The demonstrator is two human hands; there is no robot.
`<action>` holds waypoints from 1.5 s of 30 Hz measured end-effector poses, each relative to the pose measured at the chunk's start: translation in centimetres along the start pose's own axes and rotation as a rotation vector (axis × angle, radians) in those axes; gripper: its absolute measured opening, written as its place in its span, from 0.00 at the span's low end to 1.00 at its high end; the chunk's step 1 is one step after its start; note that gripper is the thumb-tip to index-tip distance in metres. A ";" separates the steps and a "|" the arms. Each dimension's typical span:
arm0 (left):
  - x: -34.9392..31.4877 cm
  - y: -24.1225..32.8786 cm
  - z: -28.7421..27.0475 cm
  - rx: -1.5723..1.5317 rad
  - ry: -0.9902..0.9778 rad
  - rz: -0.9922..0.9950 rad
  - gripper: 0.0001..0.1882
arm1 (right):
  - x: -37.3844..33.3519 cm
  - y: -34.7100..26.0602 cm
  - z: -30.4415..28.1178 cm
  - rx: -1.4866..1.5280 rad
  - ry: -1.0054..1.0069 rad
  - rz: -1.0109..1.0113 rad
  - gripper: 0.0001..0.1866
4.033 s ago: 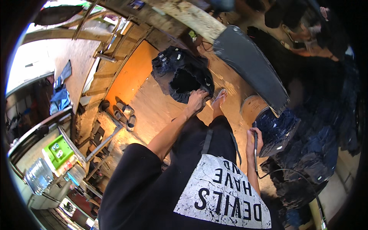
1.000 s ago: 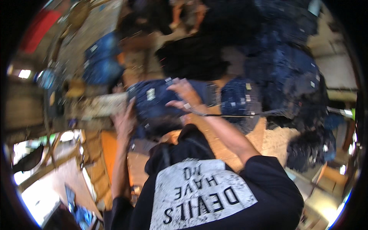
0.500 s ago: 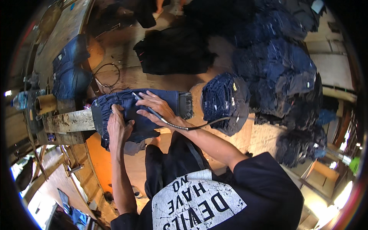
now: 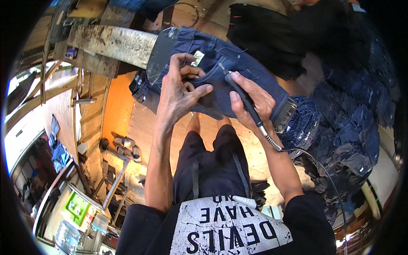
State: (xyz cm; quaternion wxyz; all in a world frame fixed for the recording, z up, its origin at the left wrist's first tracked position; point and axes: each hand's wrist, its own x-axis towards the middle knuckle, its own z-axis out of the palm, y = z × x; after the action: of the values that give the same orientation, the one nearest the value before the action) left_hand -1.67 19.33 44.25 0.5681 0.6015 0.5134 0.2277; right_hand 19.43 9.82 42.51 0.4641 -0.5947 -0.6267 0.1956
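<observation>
Blue denim trousers (image 4: 263, 91) lie stretched over a dark flat form (image 4: 160, 55), which shows at the waist end. In my right hand (image 4: 256, 102) is a black pen-shaped tool (image 4: 246, 102) with a thin metal tip, a spring sleeve and a cable. Its tip rests at or just above the curved front pocket edge. My left hand (image 4: 180, 87) is bent over the pocket, fingers curled and thumb apart, the fingertips at the cloth beside a small pale label (image 4: 197, 58). Whether they touch the cloth cannot be made out. A loose thread (image 4: 231, 50) lies on the denim.
A worn plank (image 4: 114, 42) runs from the upper left to the form. Black garments (image 4: 267, 40) lie beyond it, and heaped dark denim (image 4: 340, 131) fills the right. The tool's cable (image 4: 325, 170) trails down past my right arm. Sandals (image 4: 127, 148) lie on the floor at left.
The view has swung, so the work sits higher and nearer. My left hand has lifted from lying on the denim to a curl over the pocket. The tool tip now points at the pocket edge.
</observation>
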 end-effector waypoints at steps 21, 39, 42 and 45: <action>0.8 -1.6 -0.5 0.030 -0.020 0.052 0.41 | 0.8 1.4 2.3 0.128 -0.151 -0.188 0.19; 0.5 -2.3 -0.1 0.009 0.010 0.063 0.42 | 0.5 1.8 2.1 0.101 -0.167 -0.168 0.18; 0.6 -2.4 -0.1 -0.029 0.010 0.073 0.42 | 0.5 1.9 2.2 0.116 -0.139 -0.172 0.18; 0.6 -2.4 -0.1 -0.009 -0.001 0.081 0.42 | 0.5 1.8 2.1 0.113 -0.125 -0.167 0.18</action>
State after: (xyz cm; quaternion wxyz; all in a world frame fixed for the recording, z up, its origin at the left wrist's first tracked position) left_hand -2.38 19.52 41.83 0.5615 0.6194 0.4873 0.2524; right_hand 18.79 11.30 40.16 0.4714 -0.5000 -0.6897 0.2281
